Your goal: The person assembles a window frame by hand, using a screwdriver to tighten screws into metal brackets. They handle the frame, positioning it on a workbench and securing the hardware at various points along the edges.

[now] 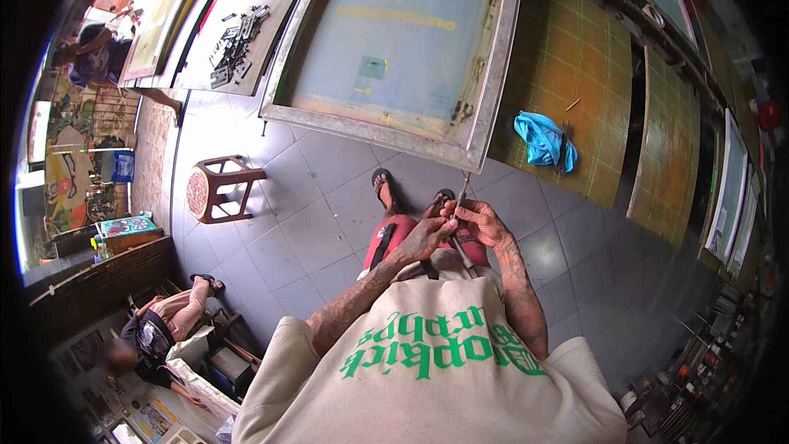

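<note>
In front of my waist, both hands are closed on a thin metal rod (pixel 463 196). My right hand (pixel 483 223) pinches its upper part with thumb and fingers. My left hand (pixel 431 236) grips lower, fingertips close to the right ones. The rod is tilted; its top end reaches toward the near edge of a large metal-framed screen (pixel 370 127), though whether they touch I cannot tell. Its lower end shows below my fingers, against my clothes. The exact kind of tool or part is too small to make out.
A brown plastic stool (pixel 215 189) stands on the tiled floor to the left. Dark metal parts (pixel 238 43) lie on a table at far left. A blue cloth (pixel 538 138) and a dark tool (pixel 565 150) rest on the yellowish board (pixel 575 57). Two people are at the left.
</note>
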The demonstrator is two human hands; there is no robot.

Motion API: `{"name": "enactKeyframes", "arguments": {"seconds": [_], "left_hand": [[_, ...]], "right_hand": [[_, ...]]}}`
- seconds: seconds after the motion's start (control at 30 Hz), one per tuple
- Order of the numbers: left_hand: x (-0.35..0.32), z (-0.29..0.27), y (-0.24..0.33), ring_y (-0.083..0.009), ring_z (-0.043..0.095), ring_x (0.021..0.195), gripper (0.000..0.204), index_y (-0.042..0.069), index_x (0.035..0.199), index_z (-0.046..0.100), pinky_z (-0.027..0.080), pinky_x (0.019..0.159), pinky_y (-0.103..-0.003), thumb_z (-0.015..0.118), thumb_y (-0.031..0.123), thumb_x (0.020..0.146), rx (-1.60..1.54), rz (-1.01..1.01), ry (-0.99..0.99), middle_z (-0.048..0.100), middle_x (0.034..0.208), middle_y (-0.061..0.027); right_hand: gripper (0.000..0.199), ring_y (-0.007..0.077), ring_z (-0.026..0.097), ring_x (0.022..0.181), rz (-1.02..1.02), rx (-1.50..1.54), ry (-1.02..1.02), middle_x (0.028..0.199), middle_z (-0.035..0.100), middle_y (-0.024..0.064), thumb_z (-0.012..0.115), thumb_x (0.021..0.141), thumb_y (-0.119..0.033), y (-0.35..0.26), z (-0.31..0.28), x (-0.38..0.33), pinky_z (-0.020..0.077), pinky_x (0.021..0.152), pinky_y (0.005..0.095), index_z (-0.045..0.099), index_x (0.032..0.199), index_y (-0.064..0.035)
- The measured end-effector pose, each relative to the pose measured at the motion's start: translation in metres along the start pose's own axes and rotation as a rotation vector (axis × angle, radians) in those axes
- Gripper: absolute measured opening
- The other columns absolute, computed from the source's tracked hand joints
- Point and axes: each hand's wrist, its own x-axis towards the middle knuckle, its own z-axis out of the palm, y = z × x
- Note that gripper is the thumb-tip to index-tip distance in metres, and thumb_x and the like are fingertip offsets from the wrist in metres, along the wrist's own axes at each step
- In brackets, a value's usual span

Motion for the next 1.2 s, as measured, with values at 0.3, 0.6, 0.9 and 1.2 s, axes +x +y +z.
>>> {"name": "enactKeyframes", "arguments": {"seconds": [0.3,0.6,0.9,1.2], "left_hand": [[0.007,-0.010,-0.028,-0.0198,0.063,0.090,0.046,0.011,0.129,0.061,0.048,0.073,-0.036,0.063,0.041,0.095,0.406,-0.021,-0.069,0.068,0.101,-0.0060],[0.006,-0.016,-0.005,-0.0277,0.068,0.083,0.028,0.008,0.110,0.067,0.052,0.071,-0.041,0.064,0.032,0.094,0.407,0.007,-0.152,0.069,0.094,-0.0098],[0.002,-0.011,0.018,-0.0361,0.065,0.078,0.053,0.002,0.086,0.065,0.045,0.080,-0.046,0.058,0.053,0.096,0.679,-0.037,-0.002,0.065,0.080,-0.0178],[0.011,-0.012,0.012,-0.0167,0.054,0.078,0.030,0.007,0.076,0.058,0.042,0.075,-0.032,0.048,0.024,0.099,-0.083,-0.016,-0.320,0.054,0.073,-0.0017]], "right_hand": [[0.020,0.0098,0.067,0.072,-0.055,-0.189,0.109,0.092,0.075,0.0080,0.080,0.086,-0.020,0.022,-0.029,0.016,0.0530,0.065,0.0216,0.073,0.098,-0.0045],[0.023,0.0087,0.065,0.074,-0.011,-0.133,0.035,0.095,0.074,0.0075,0.074,0.091,-0.018,-0.002,-0.004,0.002,0.0521,0.062,0.0216,0.071,0.107,-0.0021],[0.019,0.0154,0.070,0.085,0.028,-0.051,-0.057,0.099,0.073,0.0099,0.073,0.092,-0.015,0.024,-0.034,0.018,0.0590,0.075,0.0274,0.071,0.106,-0.0035],[0.042,0.0164,0.068,0.088,-0.190,-0.025,0.020,0.113,0.070,0.0103,0.054,0.102,-0.036,0.005,-0.012,0.011,0.0520,0.075,0.0297,0.062,0.126,-0.0030]]}}
